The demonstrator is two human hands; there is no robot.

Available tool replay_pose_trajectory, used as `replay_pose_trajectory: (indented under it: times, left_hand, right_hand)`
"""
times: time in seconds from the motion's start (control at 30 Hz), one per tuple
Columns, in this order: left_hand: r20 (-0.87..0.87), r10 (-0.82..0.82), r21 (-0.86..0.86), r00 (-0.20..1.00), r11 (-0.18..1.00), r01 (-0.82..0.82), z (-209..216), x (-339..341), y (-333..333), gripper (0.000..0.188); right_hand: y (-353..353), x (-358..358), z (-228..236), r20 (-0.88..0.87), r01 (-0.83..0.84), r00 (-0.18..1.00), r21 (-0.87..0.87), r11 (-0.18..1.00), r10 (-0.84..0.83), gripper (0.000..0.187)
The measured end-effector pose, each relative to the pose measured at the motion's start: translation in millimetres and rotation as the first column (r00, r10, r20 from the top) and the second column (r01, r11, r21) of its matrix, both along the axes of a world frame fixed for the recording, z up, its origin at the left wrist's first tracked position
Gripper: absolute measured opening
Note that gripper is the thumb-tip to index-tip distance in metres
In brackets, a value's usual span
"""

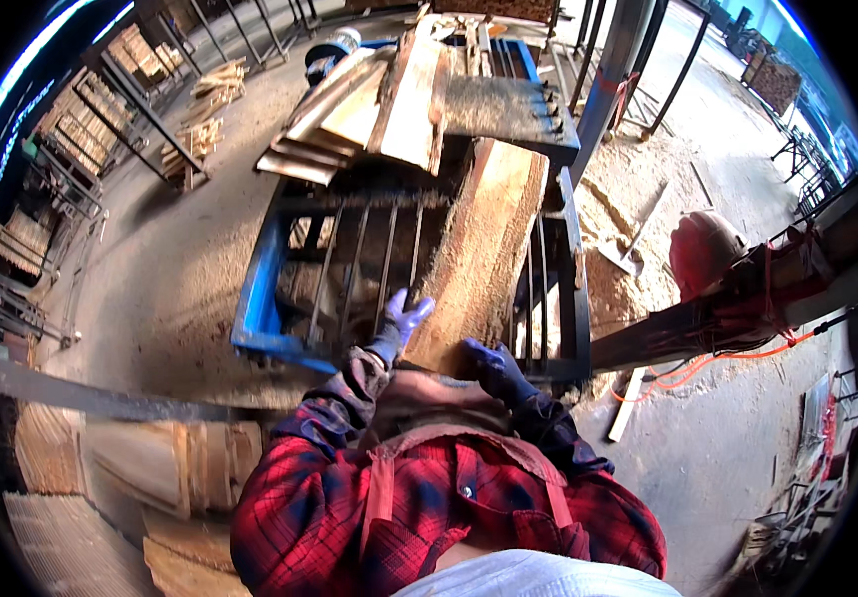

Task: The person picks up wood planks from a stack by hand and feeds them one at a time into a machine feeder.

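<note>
A long rough wooden slab (483, 249) lies lengthwise on a blue metal roller frame (255, 298), covered in sawdust. My left hand (401, 320), in a purple glove, rests with fingers spread against the slab's near left edge. My right hand (493, 366), in a dark blue glove, grips the slab's near end from the right. My red plaid sleeves and a brown apron strap fill the lower middle.
Several cut boards (369, 114) are piled at the frame's far end. Stacked timber (155, 468) lies at lower left, more wood stacks (195, 129) stand at upper left. A red helmet-like object (702, 249) and orange cable (737, 358) sit at right. Sawdust covers the floor.
</note>
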State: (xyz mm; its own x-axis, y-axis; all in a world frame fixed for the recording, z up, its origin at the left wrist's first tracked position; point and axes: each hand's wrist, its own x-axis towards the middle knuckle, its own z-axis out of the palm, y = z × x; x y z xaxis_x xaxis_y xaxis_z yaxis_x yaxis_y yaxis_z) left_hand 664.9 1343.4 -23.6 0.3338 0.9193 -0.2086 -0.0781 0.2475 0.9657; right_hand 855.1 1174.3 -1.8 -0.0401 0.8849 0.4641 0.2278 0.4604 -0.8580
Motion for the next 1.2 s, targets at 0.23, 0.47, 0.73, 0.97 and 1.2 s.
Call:
replay_pose_trajectory:
  times: [0.23,0.47,0.73,0.97,1.2]
  left_hand:
    - [0.127,0.269,-0.051,0.955,0.963,-0.265,21.7,-97.4,-68.3,0.033]
    - [-0.167,0.159,-0.012,0.973,0.987,-0.163,34.6,-153.1,35.5,0.051]
    - [-0.773,0.598,0.620,0.213,0.640,0.453,23.9,-134.7,76.2,0.056]
    - [-0.645,0.635,0.764,0.426,0.559,0.322,1.8,-91.4,153.5,0.047]
    - [-0.697,0.641,0.716,0.323,0.592,0.370,-8.0,-49.3,253.4,0.043]
  right_hand:
    - [1.4,-65.5,4.7,-0.726,-0.556,0.687,-0.556,0.618,-0.035,0.030]
    - [68.3,-116.8,39.6,0.411,0.179,0.910,-0.257,0.950,-0.060,0.111]
    - [117.9,-128.9,1.1,0.686,0.377,0.421,0.463,0.803,-0.593,0.099]
    - [205.9,-84.4,-10.2,0.797,0.329,0.584,-0.061,0.942,-0.153,0.097]
    - [382.1,43.4,65.3,-0.704,0.061,0.541,-0.513,0.856,-0.460,0.041]
